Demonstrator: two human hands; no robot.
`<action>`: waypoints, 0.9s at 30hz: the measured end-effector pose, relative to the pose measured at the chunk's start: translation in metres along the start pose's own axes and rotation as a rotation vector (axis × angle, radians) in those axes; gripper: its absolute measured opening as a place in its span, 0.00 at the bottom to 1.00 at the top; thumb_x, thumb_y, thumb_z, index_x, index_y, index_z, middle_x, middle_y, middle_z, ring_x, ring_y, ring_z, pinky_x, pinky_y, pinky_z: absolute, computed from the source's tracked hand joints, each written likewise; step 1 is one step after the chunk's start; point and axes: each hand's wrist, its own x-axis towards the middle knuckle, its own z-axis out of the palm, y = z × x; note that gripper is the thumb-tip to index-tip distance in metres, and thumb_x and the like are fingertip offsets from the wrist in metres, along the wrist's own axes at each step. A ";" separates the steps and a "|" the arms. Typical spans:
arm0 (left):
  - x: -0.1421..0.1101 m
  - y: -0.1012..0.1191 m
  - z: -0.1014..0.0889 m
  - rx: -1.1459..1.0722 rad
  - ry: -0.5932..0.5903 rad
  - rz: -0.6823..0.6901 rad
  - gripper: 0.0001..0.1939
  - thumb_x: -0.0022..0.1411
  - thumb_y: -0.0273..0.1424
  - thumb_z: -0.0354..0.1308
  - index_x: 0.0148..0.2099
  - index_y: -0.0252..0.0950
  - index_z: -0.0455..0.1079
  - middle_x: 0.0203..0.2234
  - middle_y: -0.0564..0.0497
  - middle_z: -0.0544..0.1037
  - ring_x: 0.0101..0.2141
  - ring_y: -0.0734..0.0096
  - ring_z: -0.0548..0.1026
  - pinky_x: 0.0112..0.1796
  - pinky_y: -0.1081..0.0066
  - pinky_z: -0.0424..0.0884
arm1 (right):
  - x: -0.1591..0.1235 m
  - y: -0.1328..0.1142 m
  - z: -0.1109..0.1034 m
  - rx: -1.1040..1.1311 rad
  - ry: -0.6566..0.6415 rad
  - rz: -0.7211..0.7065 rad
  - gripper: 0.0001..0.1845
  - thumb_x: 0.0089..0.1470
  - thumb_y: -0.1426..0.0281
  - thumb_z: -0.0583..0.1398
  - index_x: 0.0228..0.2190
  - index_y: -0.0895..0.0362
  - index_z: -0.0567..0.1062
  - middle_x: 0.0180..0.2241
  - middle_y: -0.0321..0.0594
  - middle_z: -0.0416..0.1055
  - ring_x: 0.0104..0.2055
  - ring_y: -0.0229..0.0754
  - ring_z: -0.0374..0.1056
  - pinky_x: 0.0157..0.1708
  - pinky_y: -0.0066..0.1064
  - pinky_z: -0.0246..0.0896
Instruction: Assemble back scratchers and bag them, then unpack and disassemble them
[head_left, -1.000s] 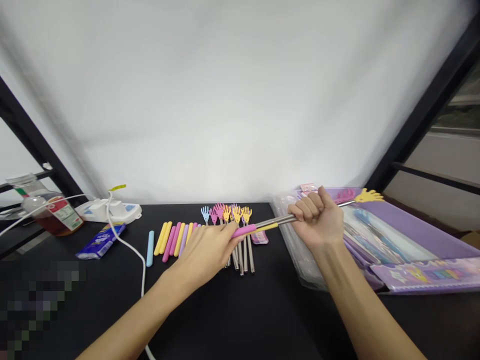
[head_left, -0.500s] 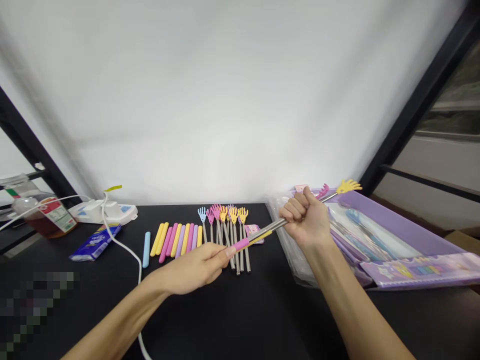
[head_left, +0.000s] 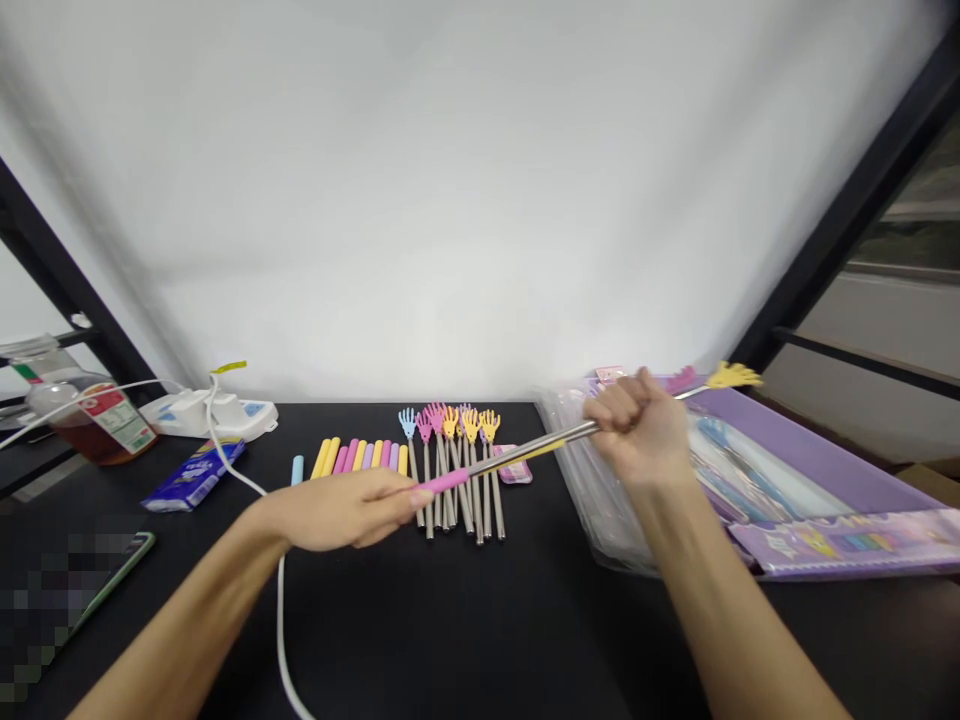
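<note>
A steel-rod back scratcher (head_left: 529, 443) slants across the middle, its yellow hand-shaped head (head_left: 733, 375) at the right end. My left hand (head_left: 352, 508) is closed on its pink handle (head_left: 448, 481). Around the rod nearer the head, my right hand (head_left: 637, 425) makes a fist. A pink scratcher head (head_left: 682, 378) also shows just past this fist, and a yellow strip (head_left: 547, 449) runs under the rod; whether they belong to a second scratcher in my grip, I cannot tell. Behind lie several back scratchers (head_left: 471, 470) without handles, heads toward the wall.
Coloured handle tubes (head_left: 367, 455) lie in a row, partly behind my left hand. At right stands a purple box (head_left: 810, 440) with packaged scratchers, beside clear plastic bags (head_left: 592, 480). Leftward are a white cable (head_left: 282, 640), power strip (head_left: 259, 415), blue packet (head_left: 195, 475), bottle (head_left: 97, 420) and phone (head_left: 112, 590).
My hands have drawn farther apart, the left going left and the right going right. More rod shows between them, and the pink handle is more exposed. Both heads have shifted right.
</note>
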 end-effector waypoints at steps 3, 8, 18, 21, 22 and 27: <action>-0.013 -0.016 -0.016 -0.040 0.187 -0.072 0.25 0.65 0.52 0.47 0.31 0.36 0.68 0.19 0.57 0.61 0.22 0.77 0.58 0.25 0.78 0.58 | 0.005 -0.030 -0.013 0.128 0.026 -0.183 0.22 0.66 0.75 0.39 0.20 0.54 0.38 0.10 0.29 0.41 0.12 0.32 0.38 0.12 0.27 0.43; 0.013 -0.012 -0.014 0.203 0.601 0.001 0.24 0.68 0.49 0.42 0.35 0.36 0.68 0.26 0.53 0.67 0.28 0.71 0.66 0.31 0.72 0.62 | 0.005 -0.005 -0.007 0.062 -0.050 -0.001 0.24 0.68 0.69 0.44 0.22 0.53 0.39 0.15 0.25 0.32 0.13 0.33 0.33 0.10 0.27 0.41; 0.039 -0.025 0.008 0.704 0.634 -0.478 0.18 0.60 0.38 0.49 0.26 0.35 0.73 0.24 0.41 0.76 0.30 0.52 0.77 0.31 0.64 0.63 | -0.010 0.072 -0.006 -0.121 -0.083 0.347 0.26 0.67 0.66 0.49 0.20 0.53 0.41 0.17 0.24 0.30 0.15 0.33 0.31 0.11 0.25 0.41; 0.040 -0.030 0.010 0.682 0.638 -0.499 0.19 0.61 0.40 0.49 0.26 0.35 0.74 0.24 0.40 0.77 0.32 0.51 0.78 0.32 0.64 0.64 | -0.009 0.072 -0.009 -0.115 -0.099 0.350 0.26 0.66 0.67 0.49 0.20 0.53 0.41 0.17 0.24 0.31 0.14 0.33 0.31 0.11 0.25 0.42; 0.039 -0.032 0.010 0.660 0.649 -0.485 0.20 0.62 0.41 0.48 0.25 0.35 0.73 0.23 0.41 0.76 0.31 0.53 0.77 0.32 0.65 0.64 | -0.010 0.072 -0.009 -0.106 -0.092 0.345 0.26 0.67 0.67 0.49 0.20 0.53 0.41 0.17 0.24 0.30 0.14 0.33 0.31 0.11 0.25 0.42; 0.033 -0.019 0.012 0.422 0.768 -0.170 0.25 0.68 0.44 0.43 0.24 0.36 0.68 0.19 0.49 0.72 0.26 0.65 0.72 0.32 0.69 0.62 | -0.015 0.074 -0.006 -0.040 -0.021 0.276 0.25 0.66 0.69 0.47 0.21 0.53 0.40 0.17 0.24 0.31 0.14 0.32 0.31 0.11 0.25 0.41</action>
